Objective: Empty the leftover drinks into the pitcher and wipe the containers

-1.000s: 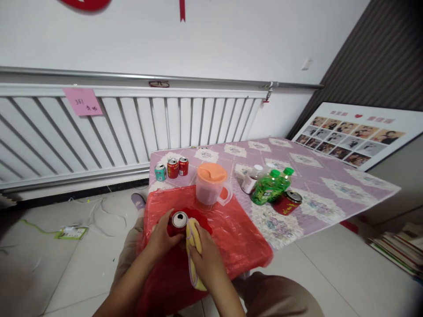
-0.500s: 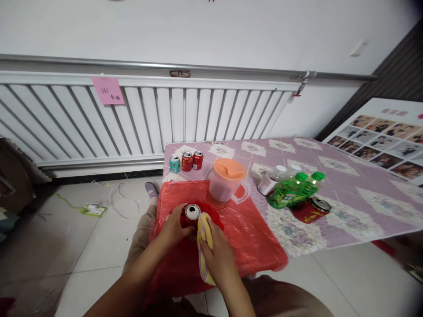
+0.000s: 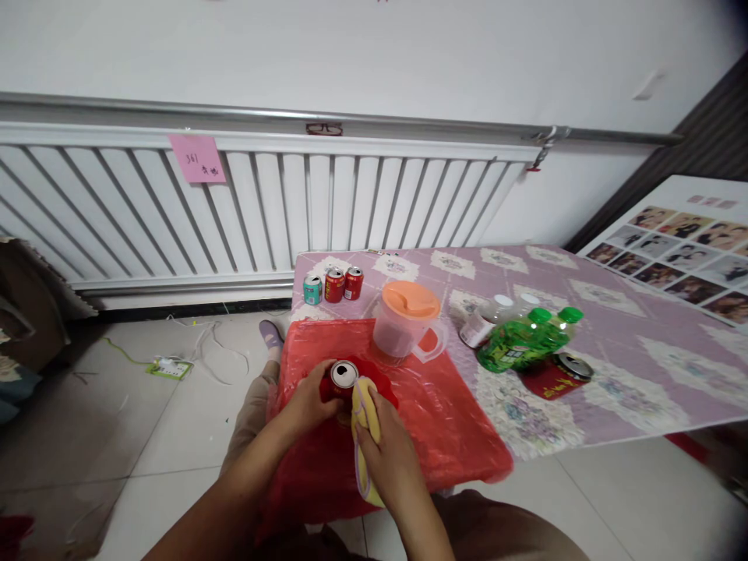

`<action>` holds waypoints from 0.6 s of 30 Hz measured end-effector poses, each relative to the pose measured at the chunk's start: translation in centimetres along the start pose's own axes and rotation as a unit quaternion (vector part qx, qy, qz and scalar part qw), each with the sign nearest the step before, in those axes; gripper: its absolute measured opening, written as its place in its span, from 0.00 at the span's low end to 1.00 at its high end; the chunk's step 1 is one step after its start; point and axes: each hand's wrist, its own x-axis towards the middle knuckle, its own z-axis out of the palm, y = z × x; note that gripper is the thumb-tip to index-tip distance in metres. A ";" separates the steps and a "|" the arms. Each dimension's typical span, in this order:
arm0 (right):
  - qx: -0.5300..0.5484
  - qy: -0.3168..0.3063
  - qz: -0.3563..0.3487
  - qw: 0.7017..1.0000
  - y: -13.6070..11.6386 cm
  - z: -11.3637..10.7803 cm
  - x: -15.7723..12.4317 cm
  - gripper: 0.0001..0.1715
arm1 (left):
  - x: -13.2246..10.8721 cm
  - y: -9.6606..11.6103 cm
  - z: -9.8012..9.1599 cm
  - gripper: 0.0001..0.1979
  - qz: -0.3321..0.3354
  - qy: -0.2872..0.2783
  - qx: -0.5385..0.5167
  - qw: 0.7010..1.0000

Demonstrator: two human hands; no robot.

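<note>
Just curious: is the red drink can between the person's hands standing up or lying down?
Upright. The red metal drink can shows its round silver top to the camera, with the left hand around its side.

Upright red can (image 3: 343,379) beside yellow cloth (image 3: 365,425).

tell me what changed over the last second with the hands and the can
Very little moved apart from the camera, which swung left, so everything sits further right in view. The left hand still grips the red can and the right hand still presses the yellow cloth against its side. Nothing was picked up or let go. The pitcher, green bottles and three small cans stayed put.
</note>
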 end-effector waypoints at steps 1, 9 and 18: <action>-0.001 0.003 -0.001 1.000 0.0 0.0 0.0 0.34 | 0.0 -0.2 0.3 0.40 -0.006 0.018 0.008 1.000; 0.005 0.028 -0.007 1.000 0.6 0.0 0.1 0.34 | -0.1 -0.3 -0.3 0.46 0.019 -0.015 0.019 1.000; -0.017 0.027 -0.009 0.999 0.3 0.0 -0.1 0.33 | 0.2 -0.2 0.4 0.40 0.018 0.001 0.013 1.000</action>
